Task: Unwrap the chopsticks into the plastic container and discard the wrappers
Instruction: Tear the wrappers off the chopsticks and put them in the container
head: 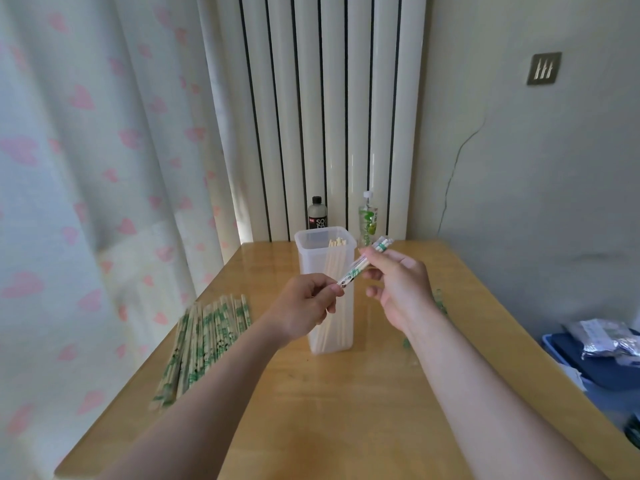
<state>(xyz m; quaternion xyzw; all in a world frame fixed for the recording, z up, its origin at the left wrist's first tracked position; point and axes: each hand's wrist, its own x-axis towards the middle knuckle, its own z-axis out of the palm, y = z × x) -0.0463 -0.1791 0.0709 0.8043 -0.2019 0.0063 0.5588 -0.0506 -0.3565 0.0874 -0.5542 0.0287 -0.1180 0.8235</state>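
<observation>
Left hand (304,304): thumb and fingers pinch the near end of a wrapped pair of chopsticks (360,266). Right hand (398,284): fingers curled round the far end. The pair is held slanted in the air, just in front of the plastic container (311,265) and touching neither it nor the bench (346,410). The wrapper looks unopened (blurred, not certain).

Progress: early, by my reading. A few bare chopsticks (337,242) stand in the container. A large pile of wrapped chopsticks (204,337) waits to the left. Green scraps (440,303) beside the right wrist may be wrappers. I cannot tell.

Room: the pile lies close to the bench's left edge, by the curtain (86,168). Two bottles (317,213) stand behind the container, against the radiator (332,98). There is open bench between the container and the person. A blue bin (595,372) sits off the right edge.
</observation>
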